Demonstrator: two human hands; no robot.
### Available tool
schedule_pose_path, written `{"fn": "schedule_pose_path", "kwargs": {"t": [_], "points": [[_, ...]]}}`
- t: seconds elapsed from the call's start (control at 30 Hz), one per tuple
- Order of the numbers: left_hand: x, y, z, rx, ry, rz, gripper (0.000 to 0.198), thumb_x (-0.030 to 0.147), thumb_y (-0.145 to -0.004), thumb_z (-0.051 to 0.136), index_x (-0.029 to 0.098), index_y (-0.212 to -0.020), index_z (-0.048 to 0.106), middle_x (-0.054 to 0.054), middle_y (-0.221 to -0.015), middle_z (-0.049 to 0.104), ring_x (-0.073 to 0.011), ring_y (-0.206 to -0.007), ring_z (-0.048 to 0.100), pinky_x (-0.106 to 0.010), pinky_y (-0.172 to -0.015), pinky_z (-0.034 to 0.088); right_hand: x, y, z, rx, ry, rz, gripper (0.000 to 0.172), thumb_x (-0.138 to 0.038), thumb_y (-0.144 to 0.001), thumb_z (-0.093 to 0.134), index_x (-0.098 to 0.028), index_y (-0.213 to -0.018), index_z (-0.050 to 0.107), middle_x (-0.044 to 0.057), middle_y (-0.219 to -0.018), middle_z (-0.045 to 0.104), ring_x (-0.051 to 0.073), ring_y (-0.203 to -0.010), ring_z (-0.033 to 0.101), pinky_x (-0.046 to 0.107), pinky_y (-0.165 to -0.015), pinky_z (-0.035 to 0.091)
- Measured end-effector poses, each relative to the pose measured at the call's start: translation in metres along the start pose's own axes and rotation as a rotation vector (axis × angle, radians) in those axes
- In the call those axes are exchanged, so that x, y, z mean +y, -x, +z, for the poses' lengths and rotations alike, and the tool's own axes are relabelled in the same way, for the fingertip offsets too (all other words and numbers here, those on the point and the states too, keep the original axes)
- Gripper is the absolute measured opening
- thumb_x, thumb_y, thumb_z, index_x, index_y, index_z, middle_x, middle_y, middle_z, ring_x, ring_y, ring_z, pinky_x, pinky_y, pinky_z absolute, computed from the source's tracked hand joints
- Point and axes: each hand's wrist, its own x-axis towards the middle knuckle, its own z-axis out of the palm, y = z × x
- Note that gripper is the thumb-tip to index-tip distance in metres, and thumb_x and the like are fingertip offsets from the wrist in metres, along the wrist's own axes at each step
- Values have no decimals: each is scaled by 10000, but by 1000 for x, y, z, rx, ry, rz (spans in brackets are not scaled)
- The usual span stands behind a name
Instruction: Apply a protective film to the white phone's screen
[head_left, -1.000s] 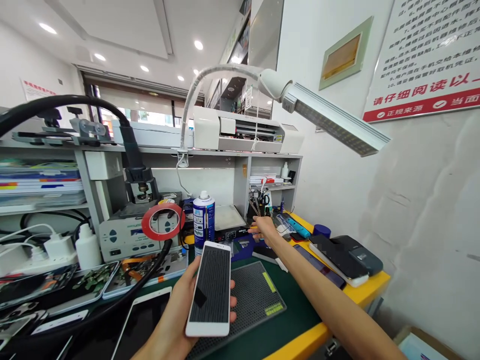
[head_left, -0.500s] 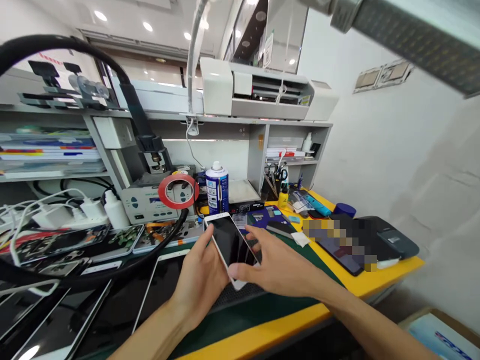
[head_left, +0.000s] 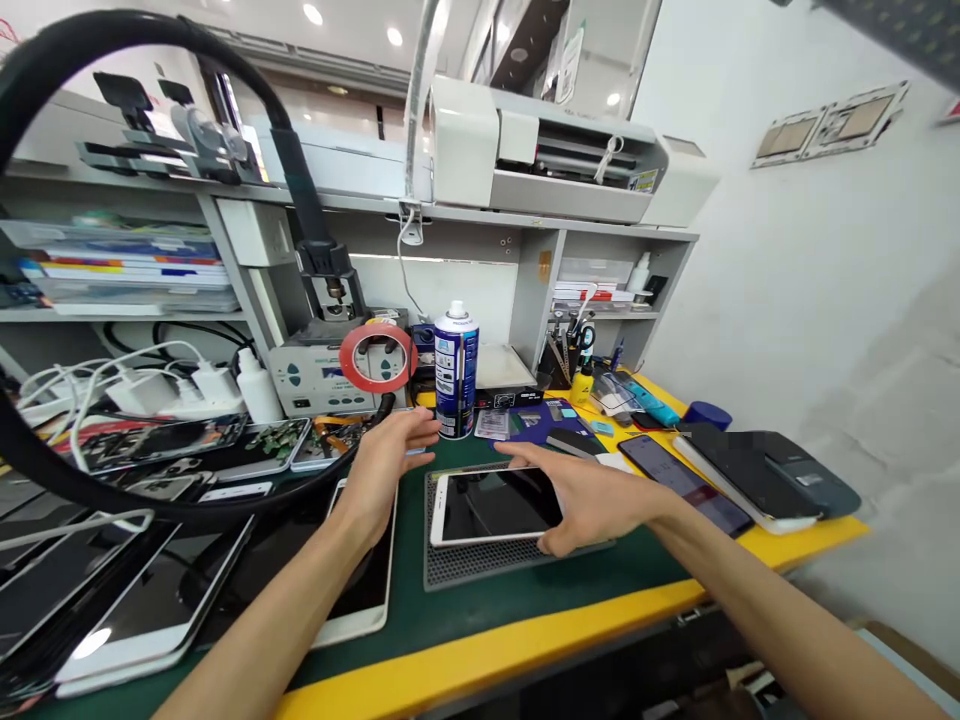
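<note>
A white-framed phone point(head_left: 495, 503) with a dark screen lies crosswise on or just over a grey perforated mat point(head_left: 465, 568). My right hand point(head_left: 592, 495) grips its right end, thumb at the near edge and fingers at the far edge. To the left of the phone, my left hand point(head_left: 386, 465) is raised with nothing in it, its fingers apart and pointing right. Just beyond that hand stands a blue and white spray can point(head_left: 456, 370). Under my left forearm lies a white-edged tablet point(head_left: 352, 625).
Several phones and tablets point(head_left: 157, 590) cover the left side beneath a thick black hose point(head_left: 300, 190). A red tape ring point(head_left: 377, 357) hangs at a grey station point(head_left: 311, 380). A dark phone point(head_left: 686, 485) and a yellow bottle point(head_left: 581, 384) are at the right.
The phone has turned from slanted to crosswise and moved down to the mat. My left hand has let go of it and moved left. The view has shifted slightly.
</note>
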Motion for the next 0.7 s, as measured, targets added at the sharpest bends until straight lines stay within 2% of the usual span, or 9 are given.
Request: {"fn": "schedule_pose_path", "kwargs": {"t": [0.13, 0.23, 0.3, 0.4, 0.47, 0.53, 0.6, 0.63, 0.7], "points": [[-6, 3, 0, -129, -478, 164, 290, 470, -861, 603, 223, -990, 683, -77, -1114, 713, -290, -1076, 627, -342, -889, 463, 5, -10, 0, -109, 44, -14, 1075, -302, -677, 785, -265, -1580, 204, 115, -1554, 382, 317, -1343, 458, 331, -1000, 433], [-8, 5, 0, -194, -744, 259, 310, 479, -884, 558, 237, -1035, 678, -62, -1033, 730, -271, -850, 663, -317, -717, 452, 5, -16, 0, -153, 132, -52, 1056, -359, -684, 792, -237, -1574, 237, 124, -1566, 365, 339, -1378, 407, 372, -1050, 395], [-9, 6, -1, -205, -839, 305, 326, 490, -892, 528, 248, -1054, 673, -54, -987, 733, -244, -663, 633, -314, -613, 413, 4, -17, 0, -154, 217, -64, 1008, -425, -702, 783, -221, -1559, 293, 128, -1547, 400, 359, -1379, 392, 412, -1053, 392], [-8, 5, -2, -183, -852, 348, 324, 496, -866, 547, 261, -1039, 688, -60, -997, 731, -268, -716, 650, -306, -619, 419, -1, -11, 1, -134, 273, -66, 874, -425, -763, 736, -224, -1530, 369, 119, -1493, 482, 346, -1335, 447, 400, -998, 435], [-6, 5, -2, -186, -877, 356, 339, 494, -865, 535, 254, -1045, 692, -72, -1018, 730, -296, -803, 665, -312, -664, 440, -3, -3, -4, -74, 280, -82, 788, -376, -780, 728, -211, -1494, 438, 114, -1474, 508, 323, -1323, 471, 379, -1019, 420], [-3, 5, -3, -200, -931, 369, 373, 487, -878, 500, 236, -1078, 688, -87, -1031, 729, -315, -852, 669, -326, -702, 450, 0, 9, -17, 81, 283, -25, 658, -376, -797, 721, -210, -1411, 552, 93, -1434, 553, 304, -1293, 509, 359, -1028, 410], [-1, 5, -5, -227, -963, 378, 382, 478, -878, 491, 230, -1088, 693, -93, -1040, 731, -324, -889, 669, -331, -727, 454, 9, 22, -34, 314, 277, 166, 439, -411, -842, 674, -236, -1244, 689, 60, -1308, 653, 286, -1166, 603, 331, -929, 464], [0, 5, -6, -248, -966, 378, 374, 473, -871, 501, 235, -1079, 700, -90, -1034, 734, -327, -904, 666, -330, -735, 455, 17, 28, -43, 376, 296, 232, 343, -402, -863, 645, -211, -1132, 740, 79, -1218, 697, 290, -1079, 639, 333, -868, 479], [1, 6, -8, -294, -960, 365, 349, 465, -851, 532, 252, -1053, 720, -80, -991, 742, -326, -908, 661, -325, -734, 457, 35, 38, -57, 419, 328, 331, 224, -353, -831, 675, -160, -886, 776, 120, -1006, 748, 294, -900, 672, 335, -763, 481]]}}
